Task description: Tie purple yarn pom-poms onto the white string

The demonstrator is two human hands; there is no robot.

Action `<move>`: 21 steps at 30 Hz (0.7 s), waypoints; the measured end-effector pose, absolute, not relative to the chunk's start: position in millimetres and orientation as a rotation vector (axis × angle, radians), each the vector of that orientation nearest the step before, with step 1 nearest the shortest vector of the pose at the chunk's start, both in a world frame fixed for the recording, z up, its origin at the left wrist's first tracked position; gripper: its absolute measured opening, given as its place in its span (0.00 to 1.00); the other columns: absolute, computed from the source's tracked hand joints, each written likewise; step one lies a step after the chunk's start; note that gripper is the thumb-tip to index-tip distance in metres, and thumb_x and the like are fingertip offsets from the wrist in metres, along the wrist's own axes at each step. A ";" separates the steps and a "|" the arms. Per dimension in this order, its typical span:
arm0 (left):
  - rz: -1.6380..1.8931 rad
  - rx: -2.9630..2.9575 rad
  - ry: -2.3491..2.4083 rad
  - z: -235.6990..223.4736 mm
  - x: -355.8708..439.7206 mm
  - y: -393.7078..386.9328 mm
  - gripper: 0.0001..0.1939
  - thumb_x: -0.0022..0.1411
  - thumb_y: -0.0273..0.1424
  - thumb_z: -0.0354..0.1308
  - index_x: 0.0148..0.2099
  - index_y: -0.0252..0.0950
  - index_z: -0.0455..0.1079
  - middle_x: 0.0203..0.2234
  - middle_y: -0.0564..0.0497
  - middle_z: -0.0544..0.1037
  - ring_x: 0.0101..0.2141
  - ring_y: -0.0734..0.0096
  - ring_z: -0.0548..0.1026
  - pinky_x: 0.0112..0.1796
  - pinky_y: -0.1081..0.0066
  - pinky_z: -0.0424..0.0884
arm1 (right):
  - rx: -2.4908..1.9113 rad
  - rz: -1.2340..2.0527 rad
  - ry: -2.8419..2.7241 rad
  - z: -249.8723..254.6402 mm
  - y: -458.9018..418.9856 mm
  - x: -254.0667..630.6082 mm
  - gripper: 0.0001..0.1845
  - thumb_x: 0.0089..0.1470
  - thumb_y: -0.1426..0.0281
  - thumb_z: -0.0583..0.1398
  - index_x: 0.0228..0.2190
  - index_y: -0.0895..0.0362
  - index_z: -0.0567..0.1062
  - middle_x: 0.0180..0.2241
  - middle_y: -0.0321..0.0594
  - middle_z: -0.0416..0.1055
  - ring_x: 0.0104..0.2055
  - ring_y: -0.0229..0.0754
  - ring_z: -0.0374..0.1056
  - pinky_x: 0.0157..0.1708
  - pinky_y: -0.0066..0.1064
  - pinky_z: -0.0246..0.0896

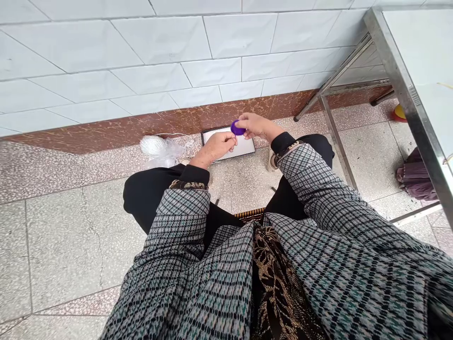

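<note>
A small ball of purple yarn (237,128) is gripped in the fingers of my right hand (255,125), which is closed around its upper right side. Just to its lower left, my left hand (220,144) pinches at a short purple strand that hangs from the ball. Both hands are held close together above a flat white tray (244,145) with a dark rim, set against the foot of the wall. To the left of my left hand lie white yarn (153,146) and a clear plastic bag (171,152) on the floor.
A white tiled wall (240,38) with a brown marbled skirting rises right in front. On the right stands a metal-framed table (399,61). Beneath it are purple cloth (417,177) and a red and yellow object (399,113). My knees flank the hands.
</note>
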State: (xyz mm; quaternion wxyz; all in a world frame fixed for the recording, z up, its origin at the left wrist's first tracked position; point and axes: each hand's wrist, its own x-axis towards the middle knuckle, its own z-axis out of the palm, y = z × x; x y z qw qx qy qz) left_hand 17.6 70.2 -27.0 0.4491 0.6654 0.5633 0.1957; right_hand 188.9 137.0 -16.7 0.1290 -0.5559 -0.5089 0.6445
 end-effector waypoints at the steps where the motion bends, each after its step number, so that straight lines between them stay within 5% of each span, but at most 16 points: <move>1: 0.477 1.640 1.369 -28.4 18.9 69.8 0.09 0.60 0.27 0.53 0.27 0.37 0.69 0.21 0.53 0.75 0.27 0.70 0.72 0.35 0.71 0.69 | -1.550 1.882 -1.310 -15.4 137.9 188.6 0.10 0.66 0.72 0.63 0.37 0.55 0.65 0.26 0.30 0.68 0.21 0.31 0.62 0.25 0.23 0.66; 9: 0.413 1.606 1.471 -44.5 14.1 74.1 0.09 0.60 0.29 0.55 0.27 0.38 0.70 0.21 0.52 0.74 0.25 0.69 0.71 0.32 0.69 0.65 | -1.108 2.138 -1.286 -1.1 133.8 198.9 0.11 0.69 0.63 0.63 0.43 0.55 0.66 0.25 0.29 0.66 0.23 0.33 0.62 0.25 0.21 0.63; 13: 0.486 1.591 1.577 -38.8 7.6 77.2 0.10 0.60 0.31 0.55 0.27 0.38 0.70 0.19 0.52 0.74 0.25 0.68 0.70 0.31 0.69 0.63 | -1.205 2.235 -1.656 4.6 129.8 202.4 0.05 0.66 0.71 0.62 0.42 0.57 0.70 0.25 0.31 0.69 0.21 0.33 0.62 0.22 0.22 0.60; 21: 0.521 1.610 1.465 -23.4 13.2 71.3 0.10 0.59 0.27 0.53 0.25 0.37 0.70 0.23 0.51 0.77 0.28 0.69 0.71 0.35 0.70 0.67 | -1.631 1.976 -1.967 -15.3 135.8 192.9 0.12 0.53 0.73 0.71 0.29 0.58 0.72 0.22 0.34 0.68 0.21 0.34 0.63 0.22 0.24 0.61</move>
